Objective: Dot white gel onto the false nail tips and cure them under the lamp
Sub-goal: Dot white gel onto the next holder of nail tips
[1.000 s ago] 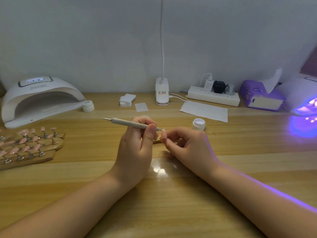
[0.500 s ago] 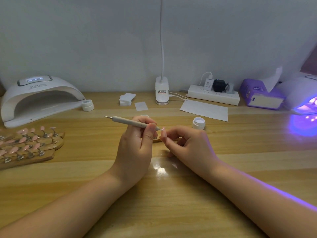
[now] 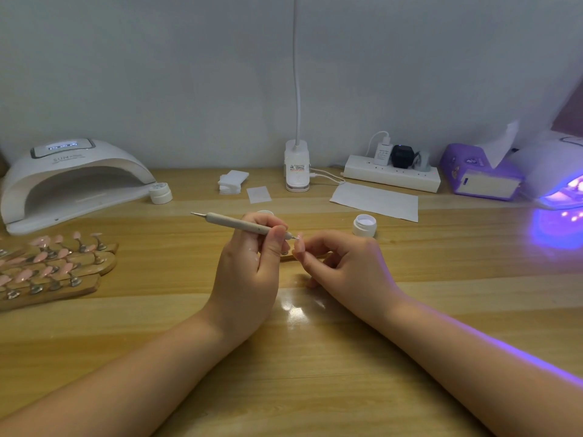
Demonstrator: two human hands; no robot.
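A false nail tip point(image 3: 299, 242) sat at frame centre, pinched at the fingertips of the right hand point(image 3: 347, 266), fingers curled around it; what it was mounted on was mostly hidden, only a bit of wooden strip point(image 3: 318, 256) showed under the fingers. Left hand point(image 3: 252, 263) gripped a grey dotting pen point(image 3: 239, 223) pen-style, thumb and fingers clenched near its lower end. The pen slanted up toward the upper left, its metal tip touching or just at the nail tip; too small to tell contact. So the nail lay just right of the left grip, above the right thumb. Both forearms rested on the wooden table point(image 3: 315, 373).

An open white gel pot point(image 3: 364, 224) stood just up-right of the right hand. A second small white rim point(image 3: 265, 212) peeked out behind the left-hand fingers. Sheet of white paper point(image 3: 375, 201) lay beyond the pot.

At left, wooden holders with pink nail tips point(image 3: 50, 266) lay fanned out on the table. Upper left: white curing lamp point(image 3: 69, 178), display lit, with a closed small white jar point(image 3: 161, 192) beside its opening. Back centre: stack of white wipes point(image 3: 232, 181), a single wipe point(image 3: 258, 194), a white desk-lamp base point(image 3: 296, 165) with its stalk rising out of frame. Back right: power strip point(image 3: 391, 176) with plugs, purple tissue box point(image 3: 479, 173), and at the right edge a second lamp point(image 3: 555, 175) glowing violet onto the table.
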